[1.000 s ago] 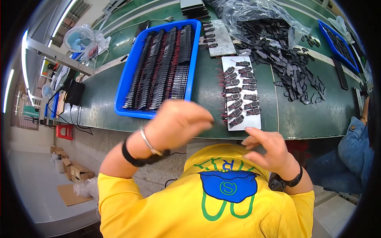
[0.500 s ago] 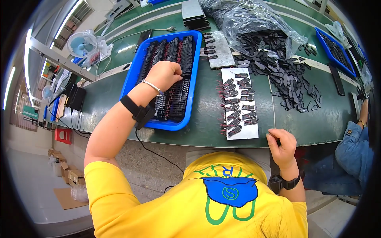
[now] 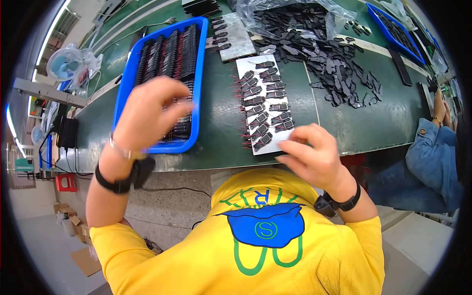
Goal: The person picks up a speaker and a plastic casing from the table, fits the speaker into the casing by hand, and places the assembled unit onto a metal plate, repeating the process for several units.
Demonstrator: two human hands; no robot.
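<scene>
My left hand [image 3: 155, 113] hovers over the near part of a blue plastic tray [image 3: 201, 73], with thumb and fingers apart and nothing visible between them. It hides part of the tray's tightly packed rows of small black parts with red wires [image 3: 169, 54]. To the right of the tray lies a white board [image 3: 244, 64]. Two columns of small black modules [image 3: 263, 141] rest on it, and red wires stick out past its left edge. At the board's near right corner is my right hand [image 3: 314, 155], its fingers loosely bent and apart, with nothing seen in them.
Loose flat black pieces [image 3: 339, 73] spread from a clear plastic bag [image 3: 339, 19] behind the board. A grey plate [image 3: 238, 42] holds more modules. Another blue tray [image 3: 376, 10] stands far right, near a co-worker's denim sleeve [image 3: 427, 152]. A fan [image 3: 66, 64] stands left.
My left hand has pulled back from the middle of the tray toward me, and its fingers have parted. My right hand has come to the board's corner and uncurled. The whole view has shifted.
</scene>
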